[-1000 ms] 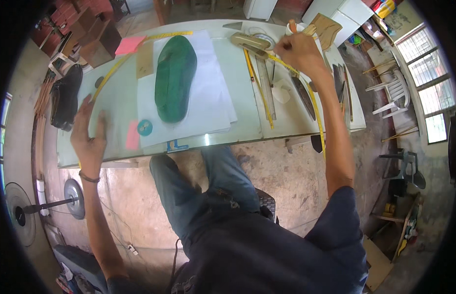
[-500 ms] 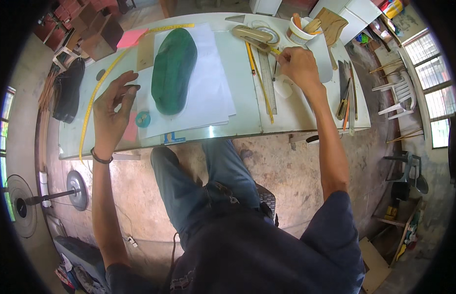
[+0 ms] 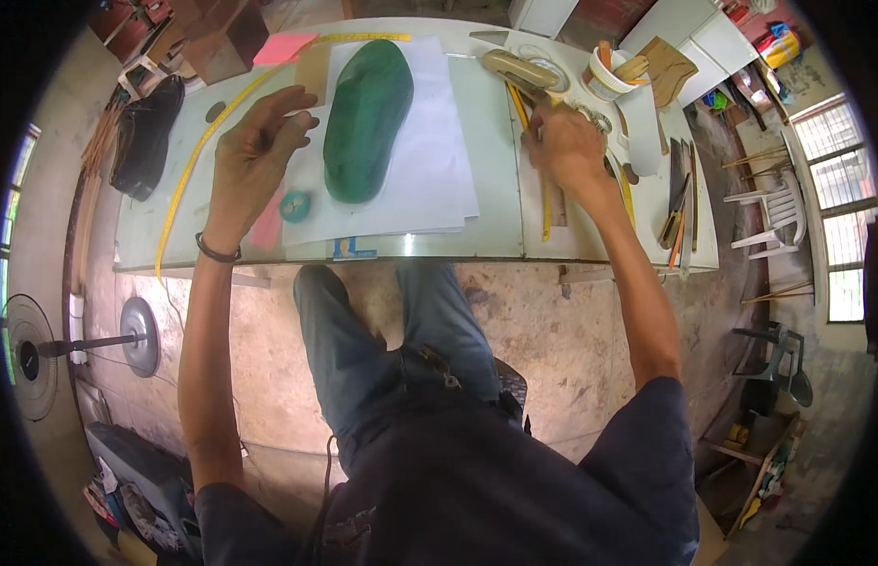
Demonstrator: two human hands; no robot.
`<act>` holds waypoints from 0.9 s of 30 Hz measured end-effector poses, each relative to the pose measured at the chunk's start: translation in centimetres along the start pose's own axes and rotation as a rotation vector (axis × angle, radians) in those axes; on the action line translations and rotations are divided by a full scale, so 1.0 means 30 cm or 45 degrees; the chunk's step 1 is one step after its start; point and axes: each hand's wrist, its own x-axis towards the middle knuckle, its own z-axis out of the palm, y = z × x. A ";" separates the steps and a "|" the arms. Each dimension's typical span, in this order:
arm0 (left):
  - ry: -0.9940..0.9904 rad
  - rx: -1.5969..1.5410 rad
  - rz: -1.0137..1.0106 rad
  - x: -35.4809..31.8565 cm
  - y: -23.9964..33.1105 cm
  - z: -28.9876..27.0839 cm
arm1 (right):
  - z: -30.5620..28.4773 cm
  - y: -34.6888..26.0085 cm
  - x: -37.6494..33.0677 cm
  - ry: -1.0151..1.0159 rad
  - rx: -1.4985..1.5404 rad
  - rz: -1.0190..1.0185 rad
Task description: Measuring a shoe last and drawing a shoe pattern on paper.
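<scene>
My left hand (image 3: 260, 165) is raised over the left of the table, fingers loosely curled, thumb apart and nothing held. Beside it are a small teal roll (image 3: 295, 206) and a green sole-shaped piece (image 3: 367, 123) lying on white paper sheets (image 3: 439, 179). My right hand (image 3: 571, 146) is over the tools at the right, its fingers bent down and blurred; what they grip is hidden. Below it show a thin yellow stick (image 3: 546, 212) and part of a ruler (image 3: 560, 215). A yellow strip (image 3: 629, 203) sticks out past its wrist. A beige-handled tool (image 3: 516, 69) lies just beyond.
A yellow measuring tape (image 3: 180, 184) curves along the left of the table, near a black shoe (image 3: 147, 137). Pink paper (image 3: 283, 47) lies at the back. At right stand a white cup of tools (image 3: 604, 83) and several long blades and sticks (image 3: 679, 212).
My right hand has drawn nearer over the yellow stick and ruler; the yellow-ended thing at its fingertips no longer shows there. The left hand keeps its curled pose. The whole view has shifted.
</scene>
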 end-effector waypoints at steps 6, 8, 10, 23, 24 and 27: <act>-0.017 -0.052 0.040 -0.002 0.014 -0.013 | 0.019 0.003 0.008 0.016 0.015 0.029; 0.001 -0.059 0.034 -0.010 0.010 -0.008 | 0.047 0.004 -0.004 0.151 -0.028 -0.010; 0.021 -0.063 0.023 -0.021 0.005 -0.004 | 0.064 -0.007 -0.014 0.284 -0.067 -0.053; -0.178 0.165 0.066 -0.048 -0.055 -0.016 | 0.083 0.053 -0.026 0.323 -0.126 -0.037; -0.278 0.150 0.031 -0.050 -0.053 -0.014 | 0.082 0.056 -0.023 0.318 -0.121 -0.045; -0.346 0.372 -0.193 -0.042 -0.033 -0.036 | 0.062 0.046 -0.020 0.302 -0.088 -0.023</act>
